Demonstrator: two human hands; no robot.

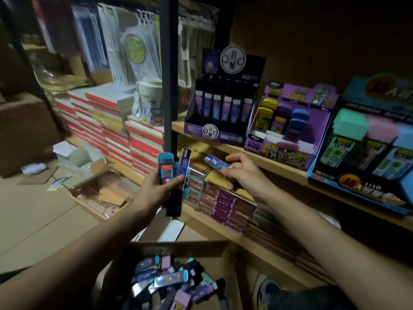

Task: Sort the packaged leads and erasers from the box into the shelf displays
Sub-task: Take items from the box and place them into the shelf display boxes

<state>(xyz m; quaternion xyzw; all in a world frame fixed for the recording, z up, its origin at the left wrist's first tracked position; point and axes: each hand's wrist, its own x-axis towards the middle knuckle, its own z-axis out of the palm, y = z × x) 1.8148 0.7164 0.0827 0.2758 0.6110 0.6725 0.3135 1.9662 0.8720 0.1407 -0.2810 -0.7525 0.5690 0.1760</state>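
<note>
The box (178, 248) at the near edge is plain brown cardboard, matt and slightly rough at its cut rim. The packets (171, 279) heaped in it are glossy plastic and catch the light. The blue-capped packet (165, 166) in the left hand (156, 186) has a smooth, shiny shell. The lead case (215, 163) in the right hand (243, 173) looks like glossy printed plastic. The shelf (279, 166) boards are pale wood, smooth and matt, and the upright post (169, 74) looks like dull black metal. The lead display (220, 135), purple display (288, 151) and blue display (357, 191) are printed card with a light sheen. At the far left, the hanging bags (138, 52) are clear, glossy film.
</note>
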